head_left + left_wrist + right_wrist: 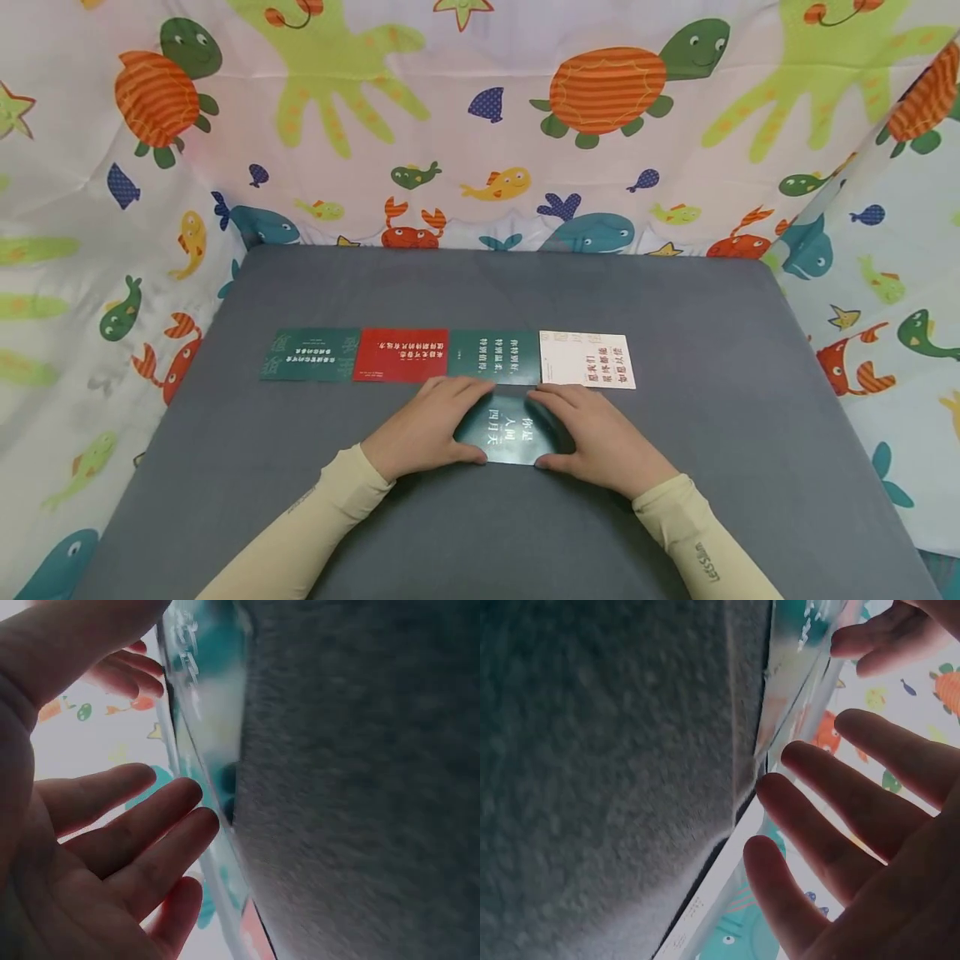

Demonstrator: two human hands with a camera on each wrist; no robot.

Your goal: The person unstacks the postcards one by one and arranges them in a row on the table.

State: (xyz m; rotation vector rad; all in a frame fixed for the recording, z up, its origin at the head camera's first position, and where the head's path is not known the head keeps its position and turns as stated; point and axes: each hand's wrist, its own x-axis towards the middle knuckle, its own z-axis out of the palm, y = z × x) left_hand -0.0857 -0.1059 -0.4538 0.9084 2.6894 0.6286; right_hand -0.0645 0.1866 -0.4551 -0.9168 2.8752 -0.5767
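Note:
A dark green card [510, 429] with white characters is flat in front of the row of cards, its surface catching a glare. My left hand [431, 425] holds its left end, thumb by the near edge and fingertips by the far edge. Around the right end, my right hand [603, 437] grips it the same way. In the left wrist view the fingers [172, 802] reach toward the card's rim. The right wrist view has the fingers [810, 787] spread beside the card. Both hands cover the card's ends, and whether it touches the table cannot be told.
Beyond the hands, a row of cards runs edge to edge: a green card [310, 354], a red card [400, 356], another green card [494, 357] and a white card [587, 358]. They lie on a grey table [712, 350]. A sea-animal curtain [480, 142] surrounds it.

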